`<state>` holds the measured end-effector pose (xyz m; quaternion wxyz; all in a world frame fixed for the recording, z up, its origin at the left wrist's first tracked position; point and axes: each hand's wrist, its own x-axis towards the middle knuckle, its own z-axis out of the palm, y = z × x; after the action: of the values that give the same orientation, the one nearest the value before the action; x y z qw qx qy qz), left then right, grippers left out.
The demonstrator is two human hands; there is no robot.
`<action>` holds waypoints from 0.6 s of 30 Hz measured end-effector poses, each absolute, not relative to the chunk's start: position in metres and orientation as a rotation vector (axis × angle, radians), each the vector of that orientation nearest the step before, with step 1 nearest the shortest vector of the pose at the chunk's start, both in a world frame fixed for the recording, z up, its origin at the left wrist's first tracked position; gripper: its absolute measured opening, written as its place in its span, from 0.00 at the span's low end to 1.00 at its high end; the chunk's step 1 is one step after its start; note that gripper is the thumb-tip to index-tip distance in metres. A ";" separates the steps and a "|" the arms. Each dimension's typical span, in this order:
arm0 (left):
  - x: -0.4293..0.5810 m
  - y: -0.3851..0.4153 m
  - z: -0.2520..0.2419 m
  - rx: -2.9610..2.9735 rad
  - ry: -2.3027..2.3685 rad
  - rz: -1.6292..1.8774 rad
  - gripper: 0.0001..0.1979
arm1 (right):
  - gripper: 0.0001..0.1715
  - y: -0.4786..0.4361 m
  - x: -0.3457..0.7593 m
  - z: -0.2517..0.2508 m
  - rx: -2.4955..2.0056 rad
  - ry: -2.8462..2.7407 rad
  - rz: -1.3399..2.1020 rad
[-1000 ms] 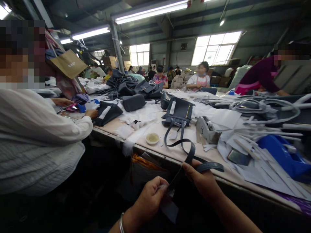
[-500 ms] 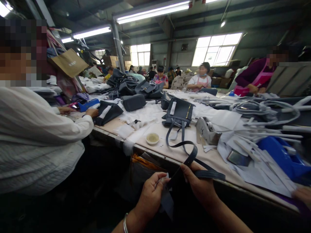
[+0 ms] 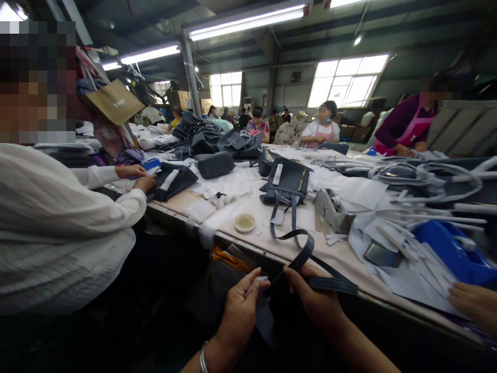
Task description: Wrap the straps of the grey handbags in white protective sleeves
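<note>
Near the table's front edge, my right hand [image 3: 312,292] is closed on a dark strap [image 3: 305,251], which loops up to a dark bag [image 3: 288,181] lying on the table. My left hand [image 3: 243,300], with a bracelet at its wrist, pinches a white sheet [image 3: 265,321] that hangs below the fingers. It is beside the lower end of the strap; whether it also grips the strap is hidden. A small white dish [image 3: 244,223] of pale stuff sits on the table beyond my hands.
A metal tape dispenser [image 3: 333,211] and a blue one [image 3: 452,251] stand to the right, among paper scraps. At the right edge is another person's hand [image 3: 471,303]. A person in white [image 3: 66,223] works at the left beside a dark bag [image 3: 174,181]. More bags are piled behind.
My left fingers have shifted slightly on the sheet. The left person's far hand has come toward their near hand. The other person's hand at the right reaches farther in over the paper.
</note>
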<state>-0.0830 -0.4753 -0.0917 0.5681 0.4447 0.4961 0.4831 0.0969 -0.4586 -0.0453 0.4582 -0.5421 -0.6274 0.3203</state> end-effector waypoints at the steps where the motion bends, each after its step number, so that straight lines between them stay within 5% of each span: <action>1: -0.084 -0.476 -0.091 1.128 1.191 1.146 0.23 | 0.22 -0.457 0.098 -0.044 -1.343 -1.540 0.770; 8: -0.090 -0.477 -0.095 1.744 1.338 1.199 0.18 | 0.22 -0.456 0.096 -0.045 -1.305 -1.569 0.696; 18: -0.087 -0.473 -0.088 1.207 1.251 1.075 0.15 | 0.22 -0.457 0.102 -0.044 -1.316 -1.529 0.659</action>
<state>-0.0875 -0.4727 -0.0877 0.5217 0.5040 0.5221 0.4486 0.1024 -0.4566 -0.0443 0.4878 -0.5413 -0.6290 0.2709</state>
